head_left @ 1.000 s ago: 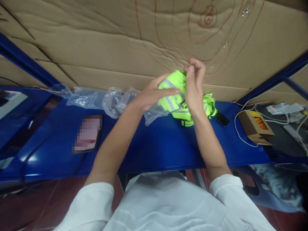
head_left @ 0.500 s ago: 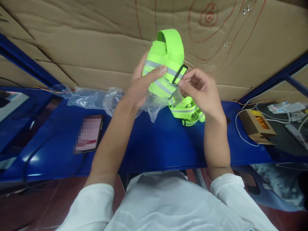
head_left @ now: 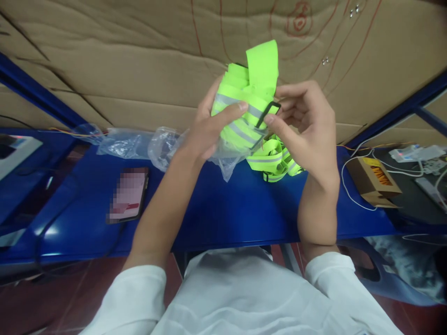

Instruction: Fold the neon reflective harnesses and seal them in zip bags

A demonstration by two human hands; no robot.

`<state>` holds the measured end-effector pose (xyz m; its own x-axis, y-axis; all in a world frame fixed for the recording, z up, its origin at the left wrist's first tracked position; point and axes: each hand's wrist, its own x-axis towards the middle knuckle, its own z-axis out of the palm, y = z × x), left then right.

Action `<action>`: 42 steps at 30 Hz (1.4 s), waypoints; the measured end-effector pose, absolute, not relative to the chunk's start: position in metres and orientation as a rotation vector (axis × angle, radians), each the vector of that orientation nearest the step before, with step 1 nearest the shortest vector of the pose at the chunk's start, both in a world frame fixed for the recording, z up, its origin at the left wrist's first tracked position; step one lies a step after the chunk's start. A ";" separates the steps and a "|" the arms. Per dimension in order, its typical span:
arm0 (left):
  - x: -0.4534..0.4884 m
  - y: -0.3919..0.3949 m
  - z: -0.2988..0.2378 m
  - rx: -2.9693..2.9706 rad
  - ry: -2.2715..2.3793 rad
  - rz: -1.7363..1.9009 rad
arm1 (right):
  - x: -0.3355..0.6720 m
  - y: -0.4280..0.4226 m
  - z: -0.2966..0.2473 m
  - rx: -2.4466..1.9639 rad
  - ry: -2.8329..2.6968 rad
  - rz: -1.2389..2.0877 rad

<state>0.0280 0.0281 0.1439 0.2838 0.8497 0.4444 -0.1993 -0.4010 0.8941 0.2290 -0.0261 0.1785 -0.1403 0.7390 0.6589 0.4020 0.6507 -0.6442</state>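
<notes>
A folded neon-green reflective strap bundle (head_left: 244,100) with grey stripes is held up over the blue table (head_left: 223,214). My left hand (head_left: 209,125) wraps round it from the left, together with the clear plastic bag (head_left: 225,160) hanging under it. My right hand (head_left: 303,123) is closed, thumb and fingers pinching the black buckle (head_left: 268,113) at the bundle's right side. A loose green strap end (head_left: 261,63) sticks up above the bundle. More green strap (head_left: 274,160) lies on the table below my right hand.
Crumpled clear plastic bags (head_left: 132,142) lie at the back left. A phone (head_left: 127,194) rests on the left of the table. A small open cardboard box (head_left: 372,181), white cables (head_left: 352,160) and a power strip (head_left: 412,153) sit at the right. A cardboard wall (head_left: 139,56) stands behind.
The bundle was lifted off the table and out of the bag's mouth. My right hand shifted from the bundle's top to the black buckle, and a strap end now stands upright.
</notes>
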 end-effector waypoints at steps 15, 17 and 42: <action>0.026 0.023 0.147 1.766 0.621 1.331 | 0.242 -0.023 0.181 -1.022 -1.908 0.392; 0.025 0.023 0.148 1.776 0.636 1.328 | 0.252 -0.030 0.188 -1.043 -2.008 0.379; 0.019 0.014 0.157 2.157 0.806 1.230 | 0.225 -0.021 0.175 -0.948 -2.034 0.200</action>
<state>0.0191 0.0143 0.1571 0.4087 0.7139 0.5686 0.2365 -0.6845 0.6895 0.2251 -0.0215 0.1753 -0.3416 0.6881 0.6401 0.5504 0.6986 -0.4572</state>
